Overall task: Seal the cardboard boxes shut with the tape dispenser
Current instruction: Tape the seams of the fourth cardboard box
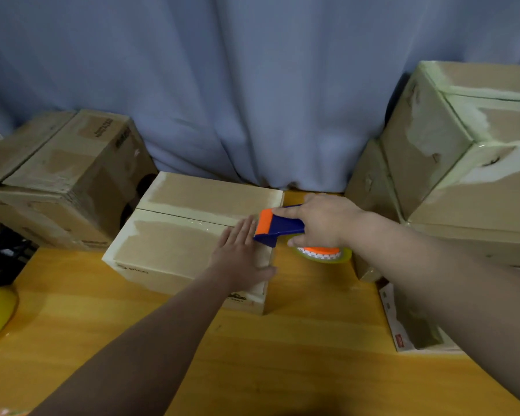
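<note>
Stretched both forearms over the wooden surface, laid the left hand flat, fingers straight, on the closed cardboard box mid-surface, curled the right hand round the tape dispenser at the box's right edge.

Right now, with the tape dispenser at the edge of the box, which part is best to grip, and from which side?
Grip the tape dispenser by its blue handle, from the right, as the right hand does. Its orange head points left onto the box and the tape roll hangs underneath, so probably only the handle end is safe.
</note>
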A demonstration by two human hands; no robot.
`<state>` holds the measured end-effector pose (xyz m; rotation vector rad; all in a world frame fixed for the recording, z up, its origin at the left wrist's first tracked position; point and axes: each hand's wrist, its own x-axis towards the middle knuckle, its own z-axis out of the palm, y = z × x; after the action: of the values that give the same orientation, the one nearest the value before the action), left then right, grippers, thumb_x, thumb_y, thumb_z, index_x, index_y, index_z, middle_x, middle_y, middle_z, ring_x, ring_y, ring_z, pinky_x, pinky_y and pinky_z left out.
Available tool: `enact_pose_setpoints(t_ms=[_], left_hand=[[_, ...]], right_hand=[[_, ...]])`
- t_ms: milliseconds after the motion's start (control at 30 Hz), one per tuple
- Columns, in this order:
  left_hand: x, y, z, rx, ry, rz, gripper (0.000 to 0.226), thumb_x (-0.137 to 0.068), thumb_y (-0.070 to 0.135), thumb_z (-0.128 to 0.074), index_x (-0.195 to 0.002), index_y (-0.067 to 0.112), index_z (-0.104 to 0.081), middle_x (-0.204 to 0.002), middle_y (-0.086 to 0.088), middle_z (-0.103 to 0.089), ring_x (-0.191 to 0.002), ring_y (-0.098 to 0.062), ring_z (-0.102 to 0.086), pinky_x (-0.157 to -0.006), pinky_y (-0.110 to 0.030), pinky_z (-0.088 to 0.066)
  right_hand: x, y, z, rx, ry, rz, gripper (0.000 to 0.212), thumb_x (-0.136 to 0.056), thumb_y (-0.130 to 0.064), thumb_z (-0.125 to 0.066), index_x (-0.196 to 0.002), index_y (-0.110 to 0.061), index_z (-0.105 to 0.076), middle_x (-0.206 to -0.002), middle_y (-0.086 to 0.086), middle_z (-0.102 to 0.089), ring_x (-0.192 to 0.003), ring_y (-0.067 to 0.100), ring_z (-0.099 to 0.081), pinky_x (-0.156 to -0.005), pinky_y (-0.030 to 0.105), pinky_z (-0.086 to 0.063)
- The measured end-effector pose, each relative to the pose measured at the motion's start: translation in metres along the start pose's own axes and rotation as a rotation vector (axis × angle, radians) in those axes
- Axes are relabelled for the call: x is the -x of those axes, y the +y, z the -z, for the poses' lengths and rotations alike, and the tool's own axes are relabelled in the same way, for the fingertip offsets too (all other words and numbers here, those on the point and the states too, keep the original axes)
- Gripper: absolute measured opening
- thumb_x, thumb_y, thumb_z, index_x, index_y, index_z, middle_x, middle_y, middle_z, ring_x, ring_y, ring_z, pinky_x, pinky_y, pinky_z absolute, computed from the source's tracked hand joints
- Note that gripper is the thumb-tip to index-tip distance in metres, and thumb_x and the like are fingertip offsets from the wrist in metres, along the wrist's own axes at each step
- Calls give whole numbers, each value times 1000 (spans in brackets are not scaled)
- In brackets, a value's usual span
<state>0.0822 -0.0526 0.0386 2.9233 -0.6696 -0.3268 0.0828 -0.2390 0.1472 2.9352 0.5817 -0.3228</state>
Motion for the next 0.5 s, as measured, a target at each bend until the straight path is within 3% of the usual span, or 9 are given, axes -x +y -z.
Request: enact_pose_setpoints(t_ms=[167, 300, 500], left_hand=[[0, 2, 5, -35, -55, 10, 105, -84, 71, -42, -150, 15, 17, -159, 0, 19, -145, -13, 17, -119, -35, 6], [-1, 6, 8, -71, -76, 24, 101, -85, 68, -42, -150, 16, 16, -159, -3, 18, -146, -17, 15, -119, -38, 4], [-5, 23, 12, -186, -142, 48, 79, -92, 61, -32, -148, 37, 16, -157, -16, 19, -146, -31, 15, -115, -53, 1]], right_hand=[[38, 29, 15, 49, -50, -45, 69, -88, -59, -52, -147, -51, -16, -101, 0, -41, -108, 23, -50, -71, 29, -35], [69, 46, 9, 84, -49, -109, 68, -90, -59, -48, -148, -50, -13, -100, 1, -38, -106, 24, -50, -70, 29, -35], [66, 40, -6, 156, 17, -103, 67, -92, -56, -48, -149, -46, -15, -116, 6, -48, -107, 26, -50, -74, 32, -33]])
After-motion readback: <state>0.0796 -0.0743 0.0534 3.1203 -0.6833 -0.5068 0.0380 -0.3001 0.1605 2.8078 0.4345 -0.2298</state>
